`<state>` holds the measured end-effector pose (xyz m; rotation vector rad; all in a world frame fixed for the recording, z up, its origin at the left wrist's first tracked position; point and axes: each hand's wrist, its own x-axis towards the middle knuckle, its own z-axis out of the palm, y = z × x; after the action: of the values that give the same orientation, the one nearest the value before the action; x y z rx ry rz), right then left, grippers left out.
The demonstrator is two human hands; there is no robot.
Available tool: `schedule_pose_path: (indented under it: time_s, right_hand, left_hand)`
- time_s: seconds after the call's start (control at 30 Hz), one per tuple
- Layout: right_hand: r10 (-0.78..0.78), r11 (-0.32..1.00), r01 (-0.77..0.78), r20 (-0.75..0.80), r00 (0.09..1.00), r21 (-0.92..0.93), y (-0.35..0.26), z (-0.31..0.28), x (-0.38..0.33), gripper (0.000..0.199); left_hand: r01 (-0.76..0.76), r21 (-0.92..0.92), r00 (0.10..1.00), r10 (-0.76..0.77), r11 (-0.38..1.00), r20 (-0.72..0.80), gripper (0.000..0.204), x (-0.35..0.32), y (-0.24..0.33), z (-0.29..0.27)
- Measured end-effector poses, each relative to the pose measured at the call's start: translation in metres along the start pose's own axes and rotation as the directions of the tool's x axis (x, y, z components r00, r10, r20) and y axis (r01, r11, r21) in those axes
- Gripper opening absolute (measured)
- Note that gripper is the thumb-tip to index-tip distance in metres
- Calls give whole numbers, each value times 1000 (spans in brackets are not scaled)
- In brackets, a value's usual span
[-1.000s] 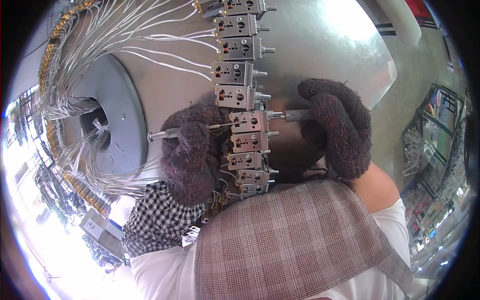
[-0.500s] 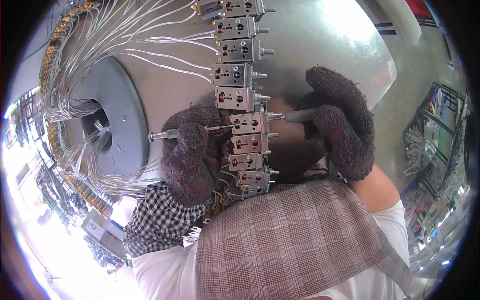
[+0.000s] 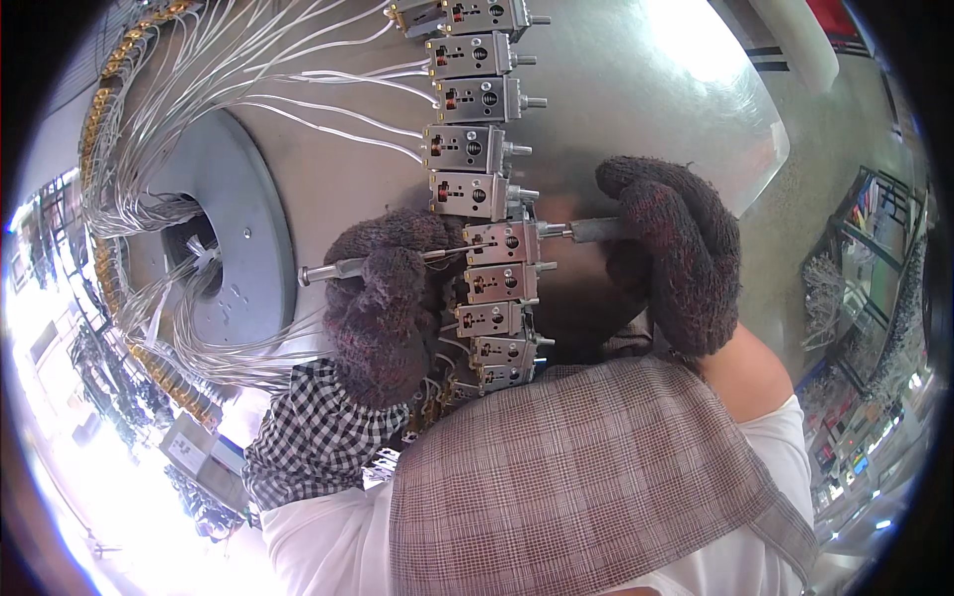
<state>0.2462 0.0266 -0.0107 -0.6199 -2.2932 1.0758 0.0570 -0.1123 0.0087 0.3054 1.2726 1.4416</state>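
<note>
A column of small grey metal switch units (image 3: 484, 195) with thin white wires runs down the middle of a shiny steel table (image 3: 646, 89). My left hand (image 3: 383, 308), in a dark knitted glove, grips a slim metal tool (image 3: 328, 270) whose tip points at the unit (image 3: 502, 241) in the middle of the column. My right hand (image 3: 676, 253), also gloved, holds a grey metal driver (image 3: 591, 230) pressed against the shaft on that same unit's right side. Lower units sit between my two hands.
A grey round disc (image 3: 234, 248) with a centre hole lies left, fed by bundles of white wires (image 3: 199, 89) with brass ends. A white tube (image 3: 795, 45) is at the far right. Shelves with parts stand along both sides.
Both hands have stayed at the same unit; my right hand has shifted slightly, and the tools have barely moved.
</note>
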Motion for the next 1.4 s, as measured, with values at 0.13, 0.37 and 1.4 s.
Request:
schedule_pose_path:
  time_s: [0.13,0.37,1.4]
  right_hand:
    - [365,907,-372,71,928,197,-16,-3,5,40]
    - [436,837,-427,54,898,341,-17,0,1,26]
    - [655,519,-561,122,746,645,-20,2,-38,42]
  left_hand:
    - [-12,-147,1000,14,989,19,45,-1,-5,-3]
    - [26,-285,999,-14,958,46,41,0,-23,-24]
    - [-91,-17,996,91,996,-3,25,-19,16,-4]
